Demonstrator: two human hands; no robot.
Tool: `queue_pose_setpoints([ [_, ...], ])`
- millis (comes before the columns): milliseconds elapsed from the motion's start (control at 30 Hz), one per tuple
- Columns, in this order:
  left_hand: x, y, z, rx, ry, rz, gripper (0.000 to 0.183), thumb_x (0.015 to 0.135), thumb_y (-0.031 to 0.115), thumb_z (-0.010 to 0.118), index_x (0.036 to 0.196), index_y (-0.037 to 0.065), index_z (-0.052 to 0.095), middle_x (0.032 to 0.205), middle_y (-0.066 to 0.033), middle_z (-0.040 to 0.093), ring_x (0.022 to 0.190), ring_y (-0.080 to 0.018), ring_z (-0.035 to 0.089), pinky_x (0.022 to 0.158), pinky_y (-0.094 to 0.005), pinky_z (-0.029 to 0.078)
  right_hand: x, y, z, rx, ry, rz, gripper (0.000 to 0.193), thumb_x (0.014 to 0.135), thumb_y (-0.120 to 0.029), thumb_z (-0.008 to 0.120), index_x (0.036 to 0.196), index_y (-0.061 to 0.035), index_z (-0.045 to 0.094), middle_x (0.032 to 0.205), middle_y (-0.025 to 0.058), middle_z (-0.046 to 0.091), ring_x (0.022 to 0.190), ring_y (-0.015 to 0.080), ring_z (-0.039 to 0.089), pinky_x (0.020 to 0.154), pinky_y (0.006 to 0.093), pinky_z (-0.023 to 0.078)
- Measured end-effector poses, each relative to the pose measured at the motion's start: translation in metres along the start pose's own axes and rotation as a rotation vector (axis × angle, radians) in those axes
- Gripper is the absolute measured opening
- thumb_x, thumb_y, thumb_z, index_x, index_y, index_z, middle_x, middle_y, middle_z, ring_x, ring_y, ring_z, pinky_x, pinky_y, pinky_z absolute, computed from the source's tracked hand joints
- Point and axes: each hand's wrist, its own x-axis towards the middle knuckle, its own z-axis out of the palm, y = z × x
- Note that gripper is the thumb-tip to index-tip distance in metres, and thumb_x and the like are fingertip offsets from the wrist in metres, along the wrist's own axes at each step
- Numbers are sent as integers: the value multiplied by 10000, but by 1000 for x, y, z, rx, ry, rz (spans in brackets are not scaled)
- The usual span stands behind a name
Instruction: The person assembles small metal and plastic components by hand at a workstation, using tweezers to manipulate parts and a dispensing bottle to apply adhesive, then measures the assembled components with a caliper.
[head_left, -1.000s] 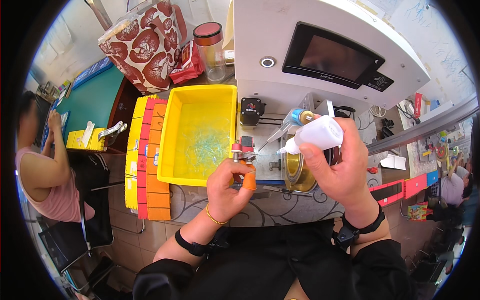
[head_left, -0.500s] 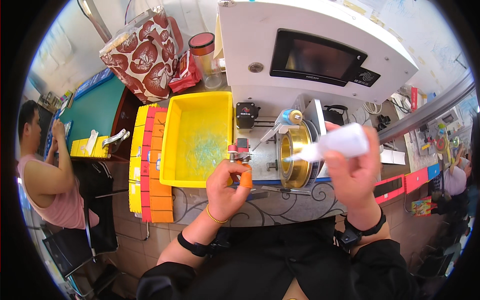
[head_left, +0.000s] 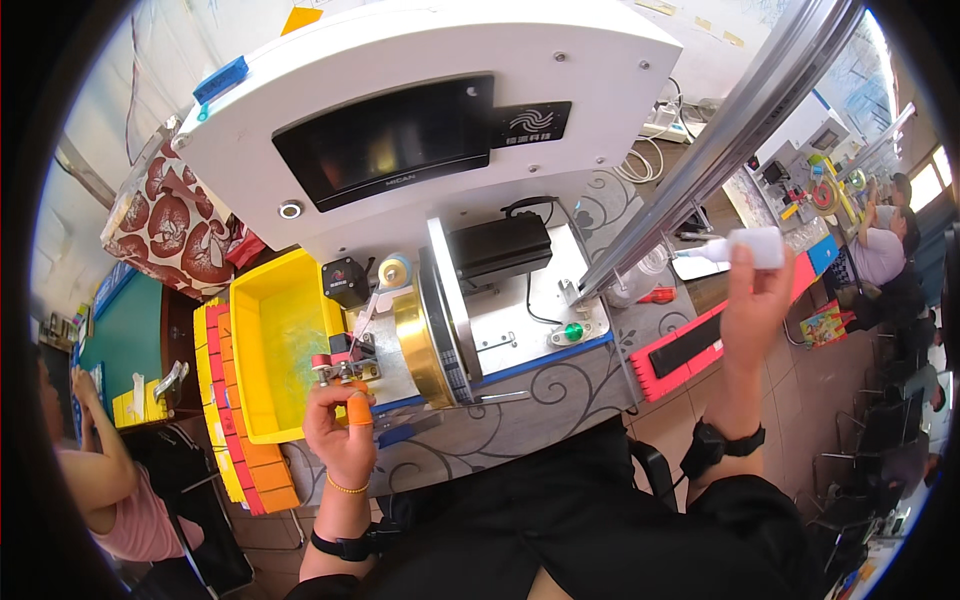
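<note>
My right hand (head_left: 752,325) grips a white squeeze bottle (head_left: 764,249), held sideways at the right with its thin nozzle pointing left. My left hand (head_left: 340,445) is closed at the small red-topped metal clamp (head_left: 341,366) on the machine's front. Orange finger covers are on its fingertips; what they pinch, if anything, is hidden. Just right of it stands a gold-rimmed wheel (head_left: 416,350), with a roller (head_left: 394,271) on an arm above. Left of the clamp, a yellow bin (head_left: 240,375) contains fine bluish-green strands.
Behind stands a white machine (head_left: 235,150) with a dark screen (head_left: 385,135). A slanted metal post (head_left: 690,190) rises between the machine and my right hand. A pink-red strip (head_left: 650,372) bearing a black object lies on the right. A person (head_left: 120,470) sits at the left.
My right hand has carried the bottle away from the gold wheel, out to the right. My left hand stays by the clamp. The whole view has swung to the right.
</note>
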Motion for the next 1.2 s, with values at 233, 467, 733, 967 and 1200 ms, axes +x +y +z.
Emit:
queue_pose_setpoints([
  [233, -2, 1, 1, 60, 29, 3, 75, 836, -33, 610, 877, 12, 566, 821, -73, 616, 718, -130, 599, 692, -239, 471, 0, 27, 23, -306, -181, -65, 319, 834, -110, 709, 1110, -30, 572, 978, 102, 632, 887, 162, 620, 803, 307, 490],
  [467, 3, 6, 7, 67, 7, 55, 71, 823, -29, 624, 863, 15, 584, 778, -66, 625, 678, -117, 565, 664, -235, 451, -69, -12, 24, 17, -595, -506, 170, 780, -37, 685, 937, -58, 622, 794, 76, 620, 669, 210, 566, 631, 312, 469],
  [733, 7, 31, 1, -18, -17, -114, 86, 836, -21, 641, 900, 20, 603, 810, -47, 641, 656, -85, 578, 623, -204, 442, -167, -48, 101, -11, -1048, -510, 224, 817, -215, 693, 979, -71, 634, 879, 70, 635, 721, 252, 622, 636, 359, 507],
  [967, 42, 70, -11, 556, -127, 252, 59, 833, -18, 640, 859, 10, 596, 812, -58, 636, 673, -129, 566, 618, -243, 451, -155, -56, 99, -180, -1239, -443, 123, 826, -143, 646, 917, -63, 627, 807, 86, 616, 713, 260, 637, 604, 360, 504],
  [1200, 80, 76, -1, 365, -362, 175, 44, 871, 49, 623, 881, 20, 592, 890, -62, 647, 822, -142, 576, 713, -268, 461, -126, -51, 62, 294, -1440, 628, 183, 885, -150, 534, 965, -37, 653, 732, 31, 609, 654, 127, 587, 610, 270, 479],
])
